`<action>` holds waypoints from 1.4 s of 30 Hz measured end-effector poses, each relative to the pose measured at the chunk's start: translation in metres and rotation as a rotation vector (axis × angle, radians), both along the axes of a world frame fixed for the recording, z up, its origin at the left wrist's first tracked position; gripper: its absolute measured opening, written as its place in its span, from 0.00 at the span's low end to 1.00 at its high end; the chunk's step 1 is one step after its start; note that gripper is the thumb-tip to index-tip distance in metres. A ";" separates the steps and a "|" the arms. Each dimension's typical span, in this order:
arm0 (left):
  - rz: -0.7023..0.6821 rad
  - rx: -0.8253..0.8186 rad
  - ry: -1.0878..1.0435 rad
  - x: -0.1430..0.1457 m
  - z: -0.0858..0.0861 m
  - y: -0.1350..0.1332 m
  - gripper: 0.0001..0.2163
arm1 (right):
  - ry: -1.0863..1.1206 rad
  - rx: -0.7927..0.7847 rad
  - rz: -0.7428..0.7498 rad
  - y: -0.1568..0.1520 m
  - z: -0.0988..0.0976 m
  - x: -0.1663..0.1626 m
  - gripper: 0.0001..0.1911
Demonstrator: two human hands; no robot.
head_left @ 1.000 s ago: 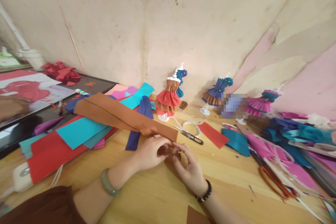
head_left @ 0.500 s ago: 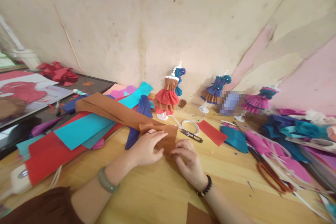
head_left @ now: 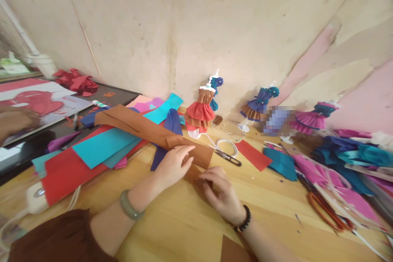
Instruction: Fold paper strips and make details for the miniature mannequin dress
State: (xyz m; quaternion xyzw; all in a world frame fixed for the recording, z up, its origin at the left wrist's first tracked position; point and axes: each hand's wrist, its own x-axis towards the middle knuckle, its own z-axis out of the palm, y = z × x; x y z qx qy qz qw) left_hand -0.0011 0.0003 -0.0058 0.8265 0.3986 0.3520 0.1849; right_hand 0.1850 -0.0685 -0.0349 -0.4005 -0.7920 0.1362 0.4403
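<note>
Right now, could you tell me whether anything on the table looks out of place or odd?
Nothing looks damaged. The left hand and right hand press the brown strip flat. Loose paper scraps clutter the table's right side, over the orange-handled scissors.

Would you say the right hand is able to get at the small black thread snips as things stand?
Probably yes: the thread snips lie uncovered on the table just beyond the right hand, with only bare wood between them.
</note>
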 end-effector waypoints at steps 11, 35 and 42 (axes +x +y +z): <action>-0.231 -0.070 0.144 0.008 0.011 -0.016 0.20 | 0.133 -0.087 -0.087 0.003 -0.011 -0.003 0.23; -0.211 -0.373 -0.227 0.006 0.005 -0.008 0.05 | 0.329 -0.315 -0.138 0.007 -0.009 0.001 0.09; -0.188 -0.409 -0.180 0.007 0.000 -0.006 0.08 | 0.300 -0.268 -0.064 0.007 -0.001 -0.001 0.07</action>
